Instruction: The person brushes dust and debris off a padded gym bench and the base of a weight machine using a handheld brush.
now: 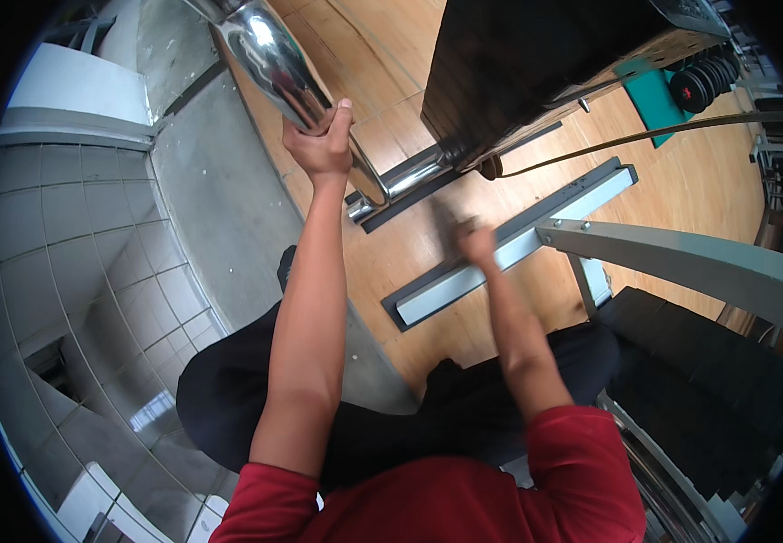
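Before me, my left hand is closed around the narrow lower end of a polished chrome tubular part of gym equipment. Below it, a chrome bar runs along the floor to a large black housing. My right hand is blurred by motion, over the floor close to a silver metal base rail. A dark, blurred object shows at its fingers; its kind cannot be made out.
A grey metal frame arm rises from the rail at right, near black weight plates. A strap stretches rightward from the housing. Dumbbells are at upper right. At left are a concrete ledge and a tiled surface.
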A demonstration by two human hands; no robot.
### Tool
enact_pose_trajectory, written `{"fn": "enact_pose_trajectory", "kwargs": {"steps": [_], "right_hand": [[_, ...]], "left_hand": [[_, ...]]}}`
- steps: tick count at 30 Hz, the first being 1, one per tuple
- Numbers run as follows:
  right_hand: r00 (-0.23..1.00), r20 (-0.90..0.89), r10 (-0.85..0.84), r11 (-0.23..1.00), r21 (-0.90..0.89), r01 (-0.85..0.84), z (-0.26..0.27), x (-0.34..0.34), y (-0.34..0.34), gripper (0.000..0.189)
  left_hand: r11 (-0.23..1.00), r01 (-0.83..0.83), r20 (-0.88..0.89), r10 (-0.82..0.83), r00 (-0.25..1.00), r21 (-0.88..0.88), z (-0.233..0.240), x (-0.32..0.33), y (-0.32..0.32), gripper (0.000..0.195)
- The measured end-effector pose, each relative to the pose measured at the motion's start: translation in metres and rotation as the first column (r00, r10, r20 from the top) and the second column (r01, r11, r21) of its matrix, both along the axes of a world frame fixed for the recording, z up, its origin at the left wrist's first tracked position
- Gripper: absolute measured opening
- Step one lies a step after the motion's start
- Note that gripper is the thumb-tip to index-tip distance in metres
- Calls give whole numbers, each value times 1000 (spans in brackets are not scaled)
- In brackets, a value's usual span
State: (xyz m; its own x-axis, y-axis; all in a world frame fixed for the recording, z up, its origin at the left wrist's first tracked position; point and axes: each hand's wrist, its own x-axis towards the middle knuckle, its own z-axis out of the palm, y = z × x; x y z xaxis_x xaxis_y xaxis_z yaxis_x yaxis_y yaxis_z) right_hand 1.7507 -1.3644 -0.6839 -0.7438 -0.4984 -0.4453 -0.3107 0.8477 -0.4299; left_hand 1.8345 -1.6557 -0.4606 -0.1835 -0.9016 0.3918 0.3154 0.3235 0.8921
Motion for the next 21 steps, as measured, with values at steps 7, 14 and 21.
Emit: {"fn": "enact_pose_trajectory", "kwargs": {"steps": [7, 14, 21], "right_hand": [[924, -193, -329, 849, -488, 200, 49, -27, 2, 24], [769, 331, 547, 770, -559, -307, 39, 166, -39, 23], [983, -182, 3, 992, -124, -26, 11, -49, 11, 22]], "left_hand": [[1000, -24, 46, 24, 999, 1, -5, 6, -5, 30], [1000, -14, 78, 14, 997, -3, -3, 7, -8, 32], [999, 12, 28, -13, 1000, 37, 3, 2, -2, 33]]}}
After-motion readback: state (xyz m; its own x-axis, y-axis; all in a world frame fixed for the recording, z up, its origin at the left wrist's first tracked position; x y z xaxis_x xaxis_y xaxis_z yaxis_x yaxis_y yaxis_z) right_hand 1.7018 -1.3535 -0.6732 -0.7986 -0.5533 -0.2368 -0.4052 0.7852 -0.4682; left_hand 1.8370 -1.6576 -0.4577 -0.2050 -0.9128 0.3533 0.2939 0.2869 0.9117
